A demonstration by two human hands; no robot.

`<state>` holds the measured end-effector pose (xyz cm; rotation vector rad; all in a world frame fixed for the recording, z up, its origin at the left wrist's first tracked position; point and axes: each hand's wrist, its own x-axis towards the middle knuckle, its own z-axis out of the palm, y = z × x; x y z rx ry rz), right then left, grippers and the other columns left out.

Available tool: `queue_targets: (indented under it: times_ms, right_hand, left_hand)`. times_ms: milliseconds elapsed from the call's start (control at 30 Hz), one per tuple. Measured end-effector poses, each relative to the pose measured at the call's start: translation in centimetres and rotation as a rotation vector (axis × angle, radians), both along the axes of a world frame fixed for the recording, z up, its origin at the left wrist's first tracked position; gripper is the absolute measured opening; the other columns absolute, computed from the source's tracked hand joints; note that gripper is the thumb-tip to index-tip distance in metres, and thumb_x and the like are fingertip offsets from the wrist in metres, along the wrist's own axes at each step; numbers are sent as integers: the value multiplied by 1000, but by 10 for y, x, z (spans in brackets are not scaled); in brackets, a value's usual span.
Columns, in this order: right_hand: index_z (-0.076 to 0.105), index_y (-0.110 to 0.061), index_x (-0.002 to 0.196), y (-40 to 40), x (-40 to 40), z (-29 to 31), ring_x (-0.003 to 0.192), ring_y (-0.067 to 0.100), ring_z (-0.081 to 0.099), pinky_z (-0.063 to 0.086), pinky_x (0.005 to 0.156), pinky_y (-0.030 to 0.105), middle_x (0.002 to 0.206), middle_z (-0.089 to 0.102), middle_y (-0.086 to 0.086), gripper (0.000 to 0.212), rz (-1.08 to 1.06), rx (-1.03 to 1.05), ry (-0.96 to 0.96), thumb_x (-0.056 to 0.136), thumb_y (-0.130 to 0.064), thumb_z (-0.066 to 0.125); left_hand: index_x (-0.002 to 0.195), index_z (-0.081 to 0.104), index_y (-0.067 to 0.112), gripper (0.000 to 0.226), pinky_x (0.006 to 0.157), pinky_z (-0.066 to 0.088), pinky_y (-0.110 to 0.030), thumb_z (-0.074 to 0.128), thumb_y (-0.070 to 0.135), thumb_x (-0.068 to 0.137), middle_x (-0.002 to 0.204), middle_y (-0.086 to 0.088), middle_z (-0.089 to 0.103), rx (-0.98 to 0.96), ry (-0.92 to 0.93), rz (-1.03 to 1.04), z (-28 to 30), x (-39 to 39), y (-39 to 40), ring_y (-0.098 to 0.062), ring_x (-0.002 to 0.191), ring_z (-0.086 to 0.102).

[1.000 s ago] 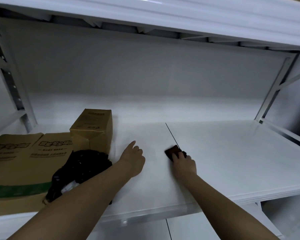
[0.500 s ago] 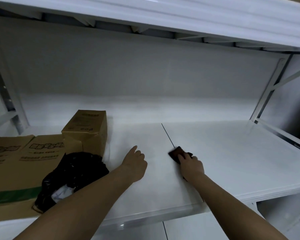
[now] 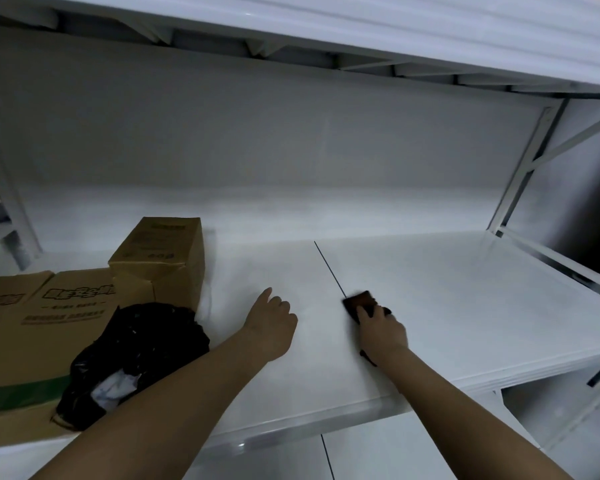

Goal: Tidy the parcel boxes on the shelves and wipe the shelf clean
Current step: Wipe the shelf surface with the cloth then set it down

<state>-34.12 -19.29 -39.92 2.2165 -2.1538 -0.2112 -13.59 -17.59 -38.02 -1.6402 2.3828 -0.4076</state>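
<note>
two hands (image 3: 271,323) (image 3: 381,332), one dark cloth (image 3: 359,301), three boxes (image 3: 160,258) on shelf (image 3: 465,306).

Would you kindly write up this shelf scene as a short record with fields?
setting: white shelf, seam between two boards
left hand: rests on the shelf, fingers loosely curled, holding nothing
right hand: presses a dark cloth on the shelf just right of the seam
boxes: upright small box and flat large box, at the left
other: black bag lying on the large box
wiping: under way
</note>
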Motion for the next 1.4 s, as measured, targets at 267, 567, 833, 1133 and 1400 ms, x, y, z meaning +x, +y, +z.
queue_targets:
  times_ms: [267, 567, 833, 1133, 1400]
  right_hand:
    - [27, -10, 145, 34, 47, -12, 119, 31, 48, 43, 91, 35, 137, 39, 16, 50, 137, -108, -65, 96, -11, 35]
    - [22, -16, 148, 47, 9, -10, 114, 29, 52, 43, 82, 32, 140, 39, 11, 64, 79, -122, 43, 91, -14, 51]
    - [72, -6, 102, 87, 47, -29, 56, 26, 63, 49, 47, 30, 87, 65, 15, 62, 51, -287, -70, 41, -10, 86]
    - [40, -17, 142, 93, 7, -15, 98, 28, 61, 50, 74, 34, 132, 48, 10, 63, 6, -217, 1, 82, -13, 61]
    - [76, -8, 83, 101, 55, -35, 37, 24, 53, 39, 30, 25, 73, 63, 15, 70, 119, -365, -123, 14, -2, 88]
  left_hand:
    - [138, 41, 8, 43, 118, 0, -40, 32, 14, 97, 142, -8, 41, 70, 166, 166, -7, 1, 14, -23, 132, 36]
    - [149, 24, 12, 57, 119, -6, -38, 31, 40, 99, 154, -3, 25, 189, 327, 210, -11, 15, 47, -17, 144, 17]
    - [149, 24, 13, 60, 117, -9, -39, 34, 42, 98, 155, -3, 24, 100, 321, 210, -13, 27, 80, -16, 144, 15]
    - [146, 34, 16, 68, 114, -13, -38, 26, 51, 88, 151, -3, 33, 29, 317, 200, -11, 34, 93, -15, 143, 21]
    - [146, 32, 16, 56, 115, -13, -43, 35, 43, 96, 152, -6, 29, -18, 184, 248, -3, 49, 97, -21, 144, 17]
